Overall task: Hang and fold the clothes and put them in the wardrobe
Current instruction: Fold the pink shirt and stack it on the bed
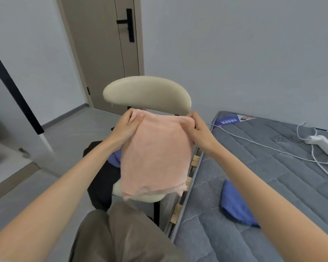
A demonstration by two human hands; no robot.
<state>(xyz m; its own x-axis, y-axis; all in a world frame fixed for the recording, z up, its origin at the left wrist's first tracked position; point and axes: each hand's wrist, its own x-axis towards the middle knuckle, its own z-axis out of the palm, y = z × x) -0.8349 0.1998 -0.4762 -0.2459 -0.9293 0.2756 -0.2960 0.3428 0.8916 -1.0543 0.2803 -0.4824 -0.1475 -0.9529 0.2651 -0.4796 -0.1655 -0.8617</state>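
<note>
A pale pink garment (155, 154) hangs folded in front of me, held up by its top edge over a cream chair (148, 91). My left hand (127, 125) grips its top left corner and my right hand (197, 129) grips its top right corner. Under it, a black garment (102, 182) and a blue-purple one (115, 157) lie heaped on the chair seat. Another blue-purple garment (237, 205) lies on the grey mattress (273, 176) at the right.
A white power strip (324, 144) and its cables lie on the mattress. A closed grey door (106, 53) with a black handle stands behind the chair. A white panel with a dark edge (13, 87) is at the left. The floor is grey.
</note>
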